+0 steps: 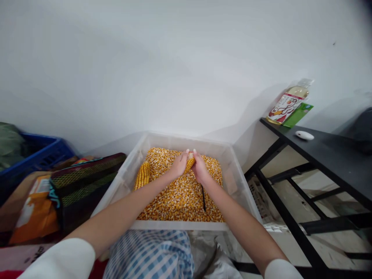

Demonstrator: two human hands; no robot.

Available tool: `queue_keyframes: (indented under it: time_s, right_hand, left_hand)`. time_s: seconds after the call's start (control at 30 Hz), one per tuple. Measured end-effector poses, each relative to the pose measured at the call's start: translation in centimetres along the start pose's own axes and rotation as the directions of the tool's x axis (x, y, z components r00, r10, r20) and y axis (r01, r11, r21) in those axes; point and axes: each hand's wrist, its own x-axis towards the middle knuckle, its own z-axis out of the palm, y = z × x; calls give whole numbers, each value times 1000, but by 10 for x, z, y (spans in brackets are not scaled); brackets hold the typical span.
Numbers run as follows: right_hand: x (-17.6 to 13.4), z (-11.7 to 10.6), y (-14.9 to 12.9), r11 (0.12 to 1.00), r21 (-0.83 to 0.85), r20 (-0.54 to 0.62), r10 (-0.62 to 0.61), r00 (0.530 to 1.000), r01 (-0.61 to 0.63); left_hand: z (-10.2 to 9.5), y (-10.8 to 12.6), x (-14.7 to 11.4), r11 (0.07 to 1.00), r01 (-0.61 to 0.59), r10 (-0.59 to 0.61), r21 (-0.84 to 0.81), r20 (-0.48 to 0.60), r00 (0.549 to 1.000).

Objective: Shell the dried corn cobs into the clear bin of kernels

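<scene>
Both hands grip one corn cob (190, 164) above a bed of loose corn kernels (174, 197). My left hand (179, 164) closes round the cob from the left, and my right hand (200, 166) closes on it from the right. The thumbs meet near its far end, where a pale patch shows. The kernels lie in a translucent plastic bin (180, 225). Whole yellow corn cobs (142, 175) rest on the kernels at the bin's left side. A thin dark stick (204, 199) lies on the kernels below my right wrist, its upper end partly hidden.
A black table (328, 151) stands at the right with a bottle (287, 104), a green packet (298, 114) and a white mouse-shaped object (304, 135). Left are a blue crate (43, 143) and a mesh bag (84, 182). Blue checked cloth (154, 255) lies below the bin. A white wall rises behind.
</scene>
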Motion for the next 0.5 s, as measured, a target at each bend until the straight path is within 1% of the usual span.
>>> queue_keyframes:
  time_s: [0.07,0.1,0.13,0.2,0.3,0.37,0.4,0.5]
  right_hand:
    - [2,1,1,1000,10,-59,-28,998,28]
    - [3,1,0,999,19,-86,-31,996,32]
    - [4,1,-2,999,29,-103,-20,994,23]
    - [5,1,-10,998,51,-113,35,993,-29]
    - [6,-1,-29,991,107,-65,92,994,-85]
    - [6,-4,-41,983,152,-11,103,995,-100]
    - [6,-5,-45,980,167,11,112,994,-112]
    - [7,-6,-47,977,156,-3,148,989,-146]
  left_hand:
    - [1,-1,-1,987,-99,97,123,17,995]
    - [1,-1,-2,979,-125,121,162,36,992]
    - [1,-2,-1,976,-128,119,174,60,991]
    - [2,-2,-1,986,-108,94,126,114,989]
    - [4,0,0,995,-77,88,-62,198,976]
    - [5,1,-1,984,-18,59,-175,233,971]
    - [5,2,-2,977,36,18,-208,252,968]
    - [7,3,-5,950,204,-133,-237,283,950]
